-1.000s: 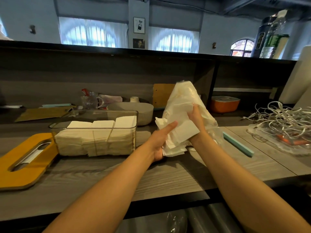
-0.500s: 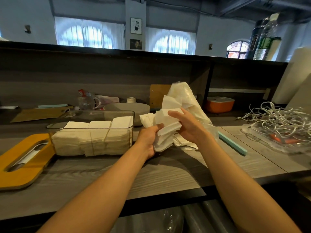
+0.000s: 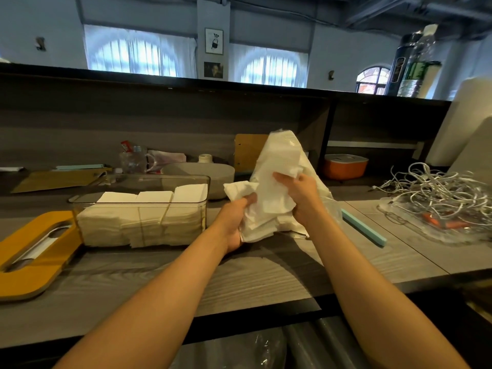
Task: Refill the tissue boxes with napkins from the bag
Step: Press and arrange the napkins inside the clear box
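Here, both hands — left hand (image 3: pixel 235 222), right hand (image 3: pixel 302 194) — gripping napkins (image 3: pixel 266 209), clear box (image 3: pixel 141 209) just left.

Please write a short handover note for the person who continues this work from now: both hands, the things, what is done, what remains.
Left hand: grips a bunch of white paper napkins from below.
Right hand: grips the same bunch from above, in front of the white plastic bag.
Clear rectangular tissue box: open on the grey counter, holding three napkin stacks; its yellow slotted lid lies to its left.
Left: put the bunch in the box, put the lid on.
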The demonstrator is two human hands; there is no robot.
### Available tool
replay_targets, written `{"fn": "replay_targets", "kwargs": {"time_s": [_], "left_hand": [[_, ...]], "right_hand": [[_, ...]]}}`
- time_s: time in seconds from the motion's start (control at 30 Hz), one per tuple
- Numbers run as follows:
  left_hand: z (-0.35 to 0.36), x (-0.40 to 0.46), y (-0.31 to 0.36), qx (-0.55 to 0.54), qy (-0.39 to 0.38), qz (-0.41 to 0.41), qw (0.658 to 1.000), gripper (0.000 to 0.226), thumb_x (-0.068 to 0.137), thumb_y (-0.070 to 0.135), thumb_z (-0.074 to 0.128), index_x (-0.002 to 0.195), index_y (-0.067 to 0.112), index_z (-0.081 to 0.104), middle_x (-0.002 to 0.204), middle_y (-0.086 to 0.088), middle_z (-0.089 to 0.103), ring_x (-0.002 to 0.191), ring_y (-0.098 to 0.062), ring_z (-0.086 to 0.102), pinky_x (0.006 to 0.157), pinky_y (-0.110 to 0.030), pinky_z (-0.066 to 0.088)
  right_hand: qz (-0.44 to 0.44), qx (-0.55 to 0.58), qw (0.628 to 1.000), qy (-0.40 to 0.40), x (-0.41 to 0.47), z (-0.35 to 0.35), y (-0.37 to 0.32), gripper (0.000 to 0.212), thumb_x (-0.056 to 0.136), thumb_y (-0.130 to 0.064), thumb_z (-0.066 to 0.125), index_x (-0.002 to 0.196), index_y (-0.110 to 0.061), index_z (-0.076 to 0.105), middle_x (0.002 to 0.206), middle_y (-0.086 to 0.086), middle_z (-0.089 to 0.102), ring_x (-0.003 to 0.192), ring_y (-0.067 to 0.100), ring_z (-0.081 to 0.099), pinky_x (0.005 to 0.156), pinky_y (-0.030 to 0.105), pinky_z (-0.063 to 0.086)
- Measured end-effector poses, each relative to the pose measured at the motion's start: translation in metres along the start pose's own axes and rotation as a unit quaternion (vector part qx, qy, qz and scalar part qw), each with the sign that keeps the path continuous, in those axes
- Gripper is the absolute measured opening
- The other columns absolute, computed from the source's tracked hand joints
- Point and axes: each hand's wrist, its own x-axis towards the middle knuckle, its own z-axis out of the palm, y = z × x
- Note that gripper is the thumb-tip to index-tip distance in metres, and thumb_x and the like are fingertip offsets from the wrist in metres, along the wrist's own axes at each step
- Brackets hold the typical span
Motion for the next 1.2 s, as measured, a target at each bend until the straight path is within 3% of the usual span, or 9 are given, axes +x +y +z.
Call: {"fn": "replay_targets", "kwargs": {"time_s": [0.13,0.23,0.4,0.5,0.7,0.83,0.93,1.03,1.2], "left_hand": [[-0.006,-0.001,0.005,-0.045,-0.032,-0.050,0.997,0.062,0.096,0.063,0.042,0.127,0.013,0.062,0.110,-0.014,0.073,0.099,-0.029,0.069,0.076,-0.040,0.056],[-0.006,-0.002,0.004,-0.010,-0.076,-0.048,0.996,0.087,0.084,0.084,0.030,0.129,0.017,0.061,0.119,-0.015,0.071,0.108,-0.032,0.067,0.086,-0.044,0.056],[-0.001,-0.008,-0.002,0.018,-0.099,-0.007,0.995,0.039,0.088,0.026,0.067,0.123,0.009,0.062,0.109,-0.017,0.073,0.106,-0.034,0.069,0.093,-0.053,0.054],[-0.003,-0.009,-0.003,0.074,-0.088,-0.018,0.993,0.039,0.087,0.001,0.068,0.125,0.002,0.061,0.108,-0.019,0.073,0.102,-0.034,0.070,0.089,-0.051,0.056],[-0.003,-0.012,-0.002,0.121,-0.117,-0.053,0.984,0.021,0.092,0.007,0.062,0.113,0.009,0.063,0.101,-0.016,0.073,0.091,-0.031,0.071,0.083,-0.048,0.057],[-0.004,-0.006,0.004,-0.032,-0.051,-0.031,0.998,0.033,0.099,0.036,0.055,0.118,0.010,0.064,0.094,-0.015,0.076,0.083,-0.028,0.073,0.076,-0.044,0.059],[-0.008,-0.002,0.005,-0.046,-0.057,-0.030,0.997,0.076,0.089,0.073,0.043,0.126,0.009,0.061,0.112,-0.017,0.072,0.097,-0.030,0.072,0.084,-0.043,0.059],[-0.005,-0.001,0.001,-0.035,-0.065,0.032,0.997,0.087,0.073,0.079,0.045,0.131,0.015,0.059,0.116,-0.014,0.072,0.101,-0.030,0.071,0.088,-0.048,0.058],[-0.004,0.004,-0.004,0.009,-0.007,0.065,0.998,0.034,0.094,0.029,0.065,0.124,0.014,0.062,0.108,-0.012,0.073,0.097,-0.030,0.070,0.088,-0.049,0.057]], "right_hand": [[0.010,0.210,0.971,-0.114,0.005,-0.010,-0.010,0.062,0.074,-0.031,0.083,0.129,-0.023,0.055,0.128,0.015,0.061,0.116,0.037,0.061,0.094,0.060,0.050],[0.002,0.034,0.995,-0.094,-0.007,0.001,-0.007,0.036,0.081,-0.032,0.077,0.111,-0.022,0.060,0.115,0.012,0.066,0.106,0.031,0.066,0.091,0.053,0.055],[-0.015,-0.118,0.992,-0.048,-0.012,0.012,0.006,0.027,0.086,-0.032,0.073,0.106,-0.018,0.060,0.103,0.001,0.066,0.097,0.022,0.064,0.083,0.037,0.054],[0.010,-0.096,0.995,-0.030,-0.010,0.009,0.003,0.030,0.091,-0.037,0.067,0.113,-0.021,0.054,0.104,-0.003,0.060,0.097,0.019,0.058,0.085,0.037,0.049],[-0.019,-0.005,0.996,0.091,-0.008,-0.002,-0.011,0.020,0.093,-0.028,0.064,0.111,-0.022,0.059,0.112,0.002,0.062,0.109,0.026,0.061,0.092,0.046,0.054],[-0.044,0.156,0.987,-0.005,-0.016,-0.006,-0.026,0.017,0.099,-0.028,0.055,0.117,-0.026,0.057,0.114,0.001,0.061,0.104,0.016,0.061,0.077,0.028,0.057],[-0.057,-0.004,0.996,-0.067,-0.017,0.000,-0.020,0.037,0.098,-0.022,0.058,0.134,-0.014,0.052,0.120,0.003,0.058,0.098,0.004,0.054,0.088,0.019,0.046],[0.005,-0.145,0.984,-0.101,-0.020,0.018,-0.005,0.028,0.100,-0.023,0.053,0.127,-0.015,0.057,0.111,0.005,0.062,0.105,0.022,0.060,0.084,0.035,0.052],[-0.030,-0.271,0.958,-0.094,-0.019,0.025,0.006,0.021,0.102,-0.025,0.045,0.100,-0.013,0.063,0.089,0.002,0.059,0.085,0.016,0.055,0.069,0.028,0.044]]}}
